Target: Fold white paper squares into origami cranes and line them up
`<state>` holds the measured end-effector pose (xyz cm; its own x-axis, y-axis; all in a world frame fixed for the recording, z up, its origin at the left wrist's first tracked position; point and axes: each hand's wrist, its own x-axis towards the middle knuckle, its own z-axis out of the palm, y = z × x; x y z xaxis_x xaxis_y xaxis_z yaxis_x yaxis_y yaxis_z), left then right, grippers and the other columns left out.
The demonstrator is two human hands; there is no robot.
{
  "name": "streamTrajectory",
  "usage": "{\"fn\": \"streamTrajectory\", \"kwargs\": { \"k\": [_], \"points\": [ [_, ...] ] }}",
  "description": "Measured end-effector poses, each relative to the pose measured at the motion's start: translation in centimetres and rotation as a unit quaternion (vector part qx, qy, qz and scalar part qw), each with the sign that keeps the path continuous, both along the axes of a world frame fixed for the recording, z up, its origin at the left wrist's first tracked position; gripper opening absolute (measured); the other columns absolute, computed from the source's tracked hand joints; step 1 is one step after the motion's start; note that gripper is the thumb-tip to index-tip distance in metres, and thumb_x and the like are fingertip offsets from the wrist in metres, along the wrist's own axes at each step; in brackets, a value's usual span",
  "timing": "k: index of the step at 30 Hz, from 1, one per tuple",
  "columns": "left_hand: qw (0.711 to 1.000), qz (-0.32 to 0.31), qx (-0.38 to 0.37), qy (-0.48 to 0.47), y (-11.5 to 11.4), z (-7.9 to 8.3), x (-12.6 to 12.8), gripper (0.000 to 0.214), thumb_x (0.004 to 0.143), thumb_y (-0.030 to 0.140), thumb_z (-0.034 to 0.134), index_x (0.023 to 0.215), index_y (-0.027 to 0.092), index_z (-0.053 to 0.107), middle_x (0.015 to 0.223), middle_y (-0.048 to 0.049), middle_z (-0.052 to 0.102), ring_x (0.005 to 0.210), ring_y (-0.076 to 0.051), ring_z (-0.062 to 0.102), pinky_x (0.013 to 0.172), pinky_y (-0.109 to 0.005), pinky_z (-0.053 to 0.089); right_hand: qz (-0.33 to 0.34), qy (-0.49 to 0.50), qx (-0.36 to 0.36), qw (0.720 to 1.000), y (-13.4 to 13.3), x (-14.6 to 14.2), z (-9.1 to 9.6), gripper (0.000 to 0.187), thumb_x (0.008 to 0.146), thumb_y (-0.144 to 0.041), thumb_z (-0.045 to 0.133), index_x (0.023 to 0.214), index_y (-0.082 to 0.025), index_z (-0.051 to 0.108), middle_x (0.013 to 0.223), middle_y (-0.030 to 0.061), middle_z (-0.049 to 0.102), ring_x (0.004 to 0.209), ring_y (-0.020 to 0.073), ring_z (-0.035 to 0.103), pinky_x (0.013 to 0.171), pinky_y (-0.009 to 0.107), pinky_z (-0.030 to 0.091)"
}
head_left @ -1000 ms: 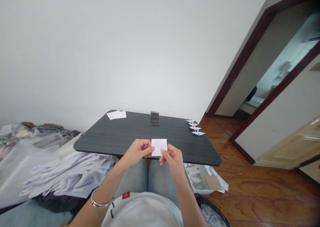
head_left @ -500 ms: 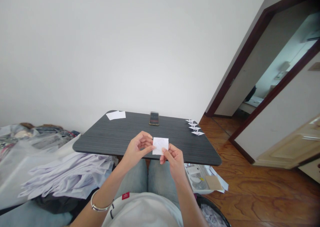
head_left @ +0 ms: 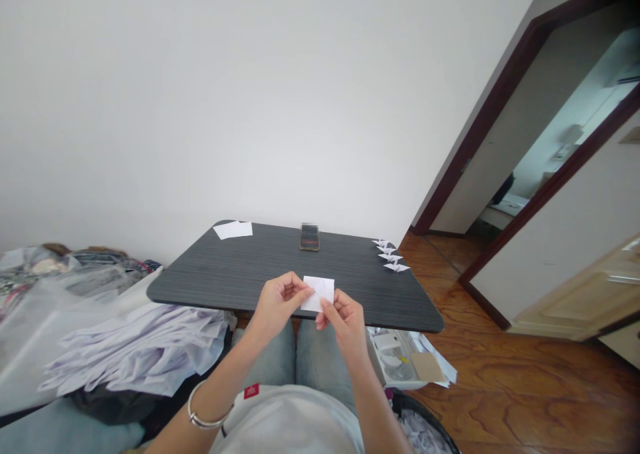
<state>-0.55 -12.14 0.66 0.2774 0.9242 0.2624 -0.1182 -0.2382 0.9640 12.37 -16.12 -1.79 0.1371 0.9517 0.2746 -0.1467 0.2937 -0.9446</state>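
Pinching a small folded paper between thumbs and fingers, left hand at its left side, right hand at its near right corner. Holding it pretty much right over the near edge of the dark table. Farther out, loose white sheets at far left, a phone at far middle, plus a neat little row of paper cranes over on the right.
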Motion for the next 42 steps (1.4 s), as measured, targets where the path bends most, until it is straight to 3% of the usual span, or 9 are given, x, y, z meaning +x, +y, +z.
{"fn": "streamTrajectory", "kwargs": {
  "k": [7,12,19,27,36,40,42],
  "points": [
    [0.999,0.027,0.037,0.021,-0.35,-0.04,0.27,0.020,0.067,0.026,0.064,0.060,0.013,0.051,0.058,0.0009,0.057,0.054,-0.009,0.051,0.053,-0.020,0.039,0.005,0.003,0.001,1.000,0.14,-0.09,0.03,0.022,0.076,-0.036,0.056,0.071,-0.014,0.058,0.046,-0.0035,0.056,0.037,0.0069,0.048,0.039,0.018,0.039],
    [0.998,0.045,0.047,-0.005,-0.66,-0.06,0.55,0.018,0.069,0.025,0.064,0.070,0.015,0.048,0.056,0.0044,0.053,0.051,-0.007,0.049,0.051,-0.018,0.038,-0.007,0.007,-0.001,1.000,0.13,-0.14,0.08,0.022,0.076,-0.036,0.056,0.072,-0.014,0.059,0.044,-0.0043,0.054,0.036,0.0065,0.046,0.038,0.018,0.040],
    [0.999,0.009,0.042,-0.011,-0.57,-0.42,0.74,0.020,0.071,0.027,0.062,0.075,0.016,0.046,0.056,0.0055,0.050,0.050,-0.007,0.046,0.050,-0.018,0.036,-0.009,-0.015,0.001,1.000,0.09,-0.34,0.21,0.022,0.076,-0.034,0.055,0.071,-0.013,0.060,0.045,-0.0038,0.053,0.037,0.0070,0.047,0.038,0.018,0.040],
    [0.997,-0.074,0.025,-0.024,-0.38,-0.51,0.36,0.033,0.071,0.026,0.062,0.095,0.017,0.041,0.059,0.0072,0.044,0.052,-0.006,0.043,0.052,-0.018,0.035,-0.013,-0.018,-0.001,1.000,-0.07,-0.41,0.37,0.023,0.077,-0.035,0.054,0.071,-0.013,0.059,0.044,-0.0045,0.051,0.037,0.0067,0.045,0.038,0.018,0.039],
    [0.998,-0.058,0.012,-0.031,-0.21,-0.44,0.49,0.031,0.074,0.028,0.058,0.097,0.017,0.039,0.052,0.0107,0.034,0.043,-0.004,0.034,0.045,-0.016,0.027,-0.013,-0.053,-0.010,0.998,-0.07,-0.62,0.09,0.024,0.078,-0.036,0.052,0.069,-0.014,0.057,0.044,-0.0041,0.050,0.036,0.0068,0.044,0.037,0.018,0.037],
    [0.998,-0.056,-0.003,-0.024,0.04,-0.49,0.35,0.030,0.077,0.032,0.054,0.099,0.016,0.043,0.050,0.0092,0.041,0.045,-0.006,0.040,0.047,-0.017,0.031,-0.016,-0.046,-0.015,0.999,0.16,-0.34,0.01,0.026,0.077,-0.038,0.053,0.067,-0.014,0.056,0.043,-0.0042,0.050,0.035,0.0072,0.044,0.038,0.019,0.039],
    [0.997,-0.075,-0.026,-0.007,0.24,-0.59,0.15,0.023,0.077,0.034,0.053,0.087,0.014,0.049,0.051,0.0066,0.046,0.046,-0.007,0.043,0.047,-0.018,0.033,-0.020,-0.037,-0.014,0.999,0.29,-0.14,-0.05,0.026,0.077,-0.038,0.053,0.069,-0.014,0.057,0.043,-0.0043,0.050,0.035,0.0074,0.044,0.037,0.019,0.039]
  ]
}}
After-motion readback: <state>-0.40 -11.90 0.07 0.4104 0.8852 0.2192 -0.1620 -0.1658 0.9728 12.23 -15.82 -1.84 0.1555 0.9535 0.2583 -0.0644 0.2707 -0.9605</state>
